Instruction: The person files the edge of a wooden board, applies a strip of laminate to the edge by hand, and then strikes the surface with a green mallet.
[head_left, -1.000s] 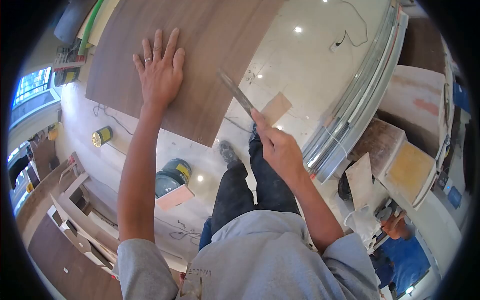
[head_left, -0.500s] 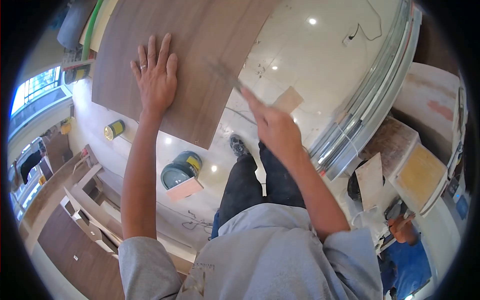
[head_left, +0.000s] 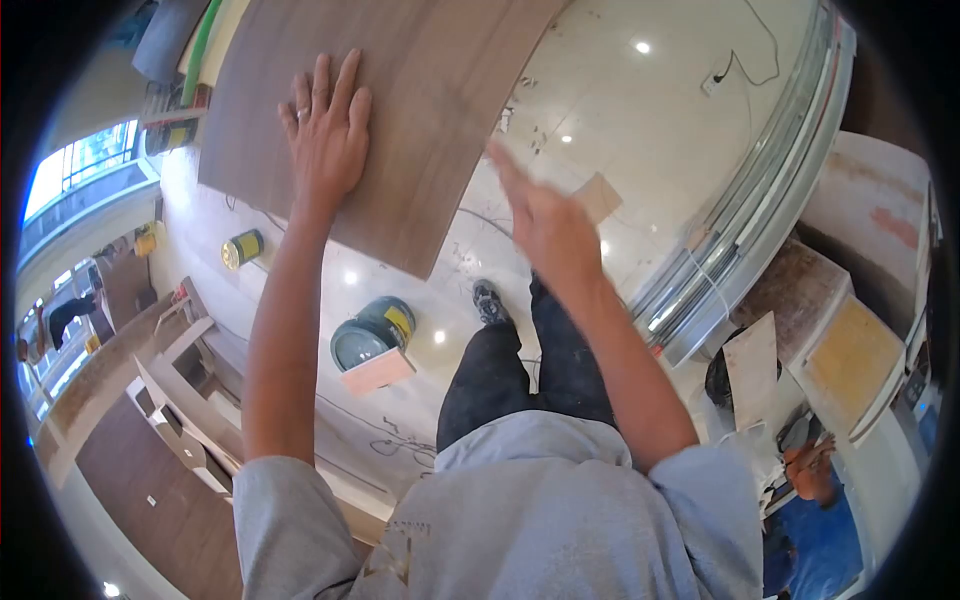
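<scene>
A large brown wood-grain board (head_left: 400,160) lies in front of me, its right edge slanting down to a corner near my legs. My left hand (head_left: 330,145) rests flat on the board's left part, fingers spread, a ring on one finger. Just off the right edge, my right hand (head_left: 555,235) is closed with its index finger stretched toward the board. It holds a slim, flat greyish tool, smeared almost out of sight by motion, reaching over the board's edge. The tool's exact kind cannot be made out.
A dark green bucket (head_left: 372,335) with a pinkish piece (head_left: 378,372) against it stands below the board, and a yellow-labelled can (head_left: 242,249) stands left. Long metal profiles (head_left: 740,220) lie right. A cable (head_left: 745,75) crosses the floor. Another person (head_left: 815,525) is at lower right.
My view has shifted slightly, so the board and floor items sit a little further right. My left hand stays on the board. The right hand's tool looks more blurred than before.
</scene>
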